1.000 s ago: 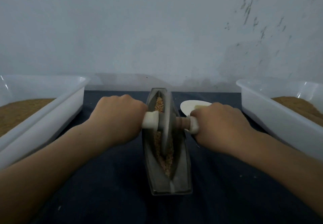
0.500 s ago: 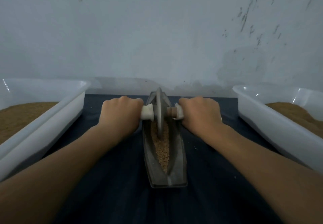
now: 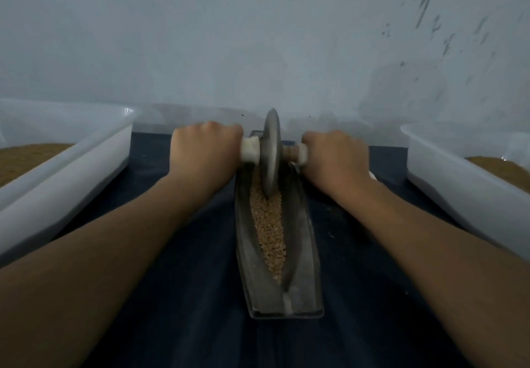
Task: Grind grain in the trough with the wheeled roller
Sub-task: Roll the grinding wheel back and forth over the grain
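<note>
Grain (image 3: 269, 230), coarse and tan, lies in a narrow strip along the bottom of a long grey metal trough (image 3: 302, 253). The trough sits lengthwise in front of me on a tabletop (image 3: 172, 296) covered in dark blue cloth. The strip of grain tapers to a point short of the trough's near end.

The wheeled roller (image 3: 271, 149), a thin grey metal disc on a cross axle, stands upright on its edge at the far end of the trough, with its lower rim sunk into the grain. My left hand (image 3: 205, 152) grips the white handle (image 3: 251, 149) to the left of the disc. My fingers (image 3: 223, 132) are curled tight round it, so only the handle's inner end shows. My right hand (image 3: 335, 155) grips the matching right handle (image 3: 299, 152) the same way, fingers clamped round it. A short brown length of axle (image 3: 288, 151) shows between disc and handle. My forearms reach forward on either side of the trough.

A white plastic bin (image 3: 71, 172) stands well to the left and another white bin (image 3: 459, 189) well to the right, each holding brown meal (image 3: 25, 158). Behind everything rises a pale blue-grey wall (image 3: 258, 37), flecked with dark scuffs at its upper right
</note>
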Tool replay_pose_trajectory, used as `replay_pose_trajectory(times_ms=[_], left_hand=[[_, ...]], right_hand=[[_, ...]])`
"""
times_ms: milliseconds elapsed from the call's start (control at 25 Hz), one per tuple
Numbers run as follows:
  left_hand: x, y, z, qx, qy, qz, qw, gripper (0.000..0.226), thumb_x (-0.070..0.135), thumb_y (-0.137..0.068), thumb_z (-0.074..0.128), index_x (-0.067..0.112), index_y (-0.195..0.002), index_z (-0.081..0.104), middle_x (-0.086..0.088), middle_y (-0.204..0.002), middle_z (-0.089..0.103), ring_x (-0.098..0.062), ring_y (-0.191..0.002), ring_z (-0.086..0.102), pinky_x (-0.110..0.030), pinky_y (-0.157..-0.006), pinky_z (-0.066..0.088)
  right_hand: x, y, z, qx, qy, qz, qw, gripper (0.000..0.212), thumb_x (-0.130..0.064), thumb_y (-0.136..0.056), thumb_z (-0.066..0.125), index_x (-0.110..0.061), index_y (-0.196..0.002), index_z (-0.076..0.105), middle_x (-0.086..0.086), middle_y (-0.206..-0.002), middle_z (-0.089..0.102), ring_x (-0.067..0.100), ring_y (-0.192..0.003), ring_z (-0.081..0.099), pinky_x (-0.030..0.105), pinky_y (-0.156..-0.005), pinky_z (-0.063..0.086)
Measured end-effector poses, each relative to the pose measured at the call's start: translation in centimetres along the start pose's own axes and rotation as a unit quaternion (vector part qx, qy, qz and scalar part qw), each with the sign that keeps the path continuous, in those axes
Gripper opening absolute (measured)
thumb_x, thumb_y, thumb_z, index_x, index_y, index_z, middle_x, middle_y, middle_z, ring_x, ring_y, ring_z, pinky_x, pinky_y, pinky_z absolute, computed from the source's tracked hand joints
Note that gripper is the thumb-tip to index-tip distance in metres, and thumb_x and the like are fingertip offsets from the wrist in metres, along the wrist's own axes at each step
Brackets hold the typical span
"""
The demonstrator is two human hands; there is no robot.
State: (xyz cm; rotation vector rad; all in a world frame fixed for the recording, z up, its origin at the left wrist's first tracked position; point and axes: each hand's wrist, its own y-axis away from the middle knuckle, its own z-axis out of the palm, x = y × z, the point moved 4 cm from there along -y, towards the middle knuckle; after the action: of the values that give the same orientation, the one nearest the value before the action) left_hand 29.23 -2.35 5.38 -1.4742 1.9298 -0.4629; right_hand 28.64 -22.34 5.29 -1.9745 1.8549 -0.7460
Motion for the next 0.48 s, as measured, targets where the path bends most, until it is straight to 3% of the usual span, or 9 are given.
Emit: replay_pose_trajectory(times_ms=[160,240,360,440,480], left_hand=[[-0.4,0.7,-0.4,0.002,0.047,-0.023,0.999,0.012,0.027,-0.084,0.065,0.021,-0.083,0.054,-0.003,-0.069,0.057,-0.029,-0.059,0.057,-0.03,-0.05,0.03],[-0.5,3.4,-2.0,0.003,0.047,-0.015,0.999,0.018,0.03,-0.083,0.064,0.023,-0.078,0.048,0.004,-0.062,0.045,-0.022,-0.052,0.044,-0.028,-0.048,0.025],[-1.1,7.1,-5.3,-0.007,0.026,0.052,0.998,0.032,0.036,-0.073,0.069,0.028,-0.072,0.037,0.01,-0.057,0.027,-0.015,-0.045,0.022,-0.024,-0.046,0.011],[-1.7,7.6,-6.9,0.009,0.015,0.083,0.996,0.042,0.035,-0.062,0.075,0.029,-0.067,0.033,0.01,-0.053,0.023,-0.014,-0.042,0.017,-0.02,-0.047,0.008],[-1.6,7.3,-6.8,-0.004,0.008,0.083,0.997,0.043,0.036,-0.062,0.075,0.03,-0.067,0.032,0.011,-0.053,0.023,-0.013,-0.042,0.017,-0.02,-0.047,0.009]], right_hand=[[-0.6,0.1,-1.4,0.009,0.029,-0.026,0.999,0.014,-0.036,-0.084,0.07,-0.027,-0.091,0.063,0.002,-0.081,0.064,0.029,-0.073,0.063,0.031,-0.056,0.036],[-0.6,2.5,-2.8,-0.005,0.033,-0.049,0.998,0.011,-0.033,-0.084,0.067,-0.03,-0.089,0.058,-0.003,-0.076,0.059,0.027,-0.071,0.061,0.029,-0.053,0.031],[-0.1,7.0,-5.6,0.025,0.053,-0.083,0.995,0.023,-0.037,-0.07,0.069,-0.029,-0.072,0.048,-0.011,-0.055,0.028,0.012,-0.045,0.031,0.022,-0.045,0.012],[0.5,8.6,-7.4,0.078,0.054,-0.075,0.993,0.026,-0.041,-0.055,0.069,-0.031,-0.062,0.046,-0.013,-0.054,0.008,0.001,-0.047,0.004,0.017,-0.047,0.001],[0.8,8.6,-7.2,0.079,0.039,-0.073,0.993,0.027,-0.042,-0.054,0.069,-0.031,-0.06,0.045,-0.013,-0.054,0.007,0.001,-0.048,0.001,0.016,-0.048,0.0]])
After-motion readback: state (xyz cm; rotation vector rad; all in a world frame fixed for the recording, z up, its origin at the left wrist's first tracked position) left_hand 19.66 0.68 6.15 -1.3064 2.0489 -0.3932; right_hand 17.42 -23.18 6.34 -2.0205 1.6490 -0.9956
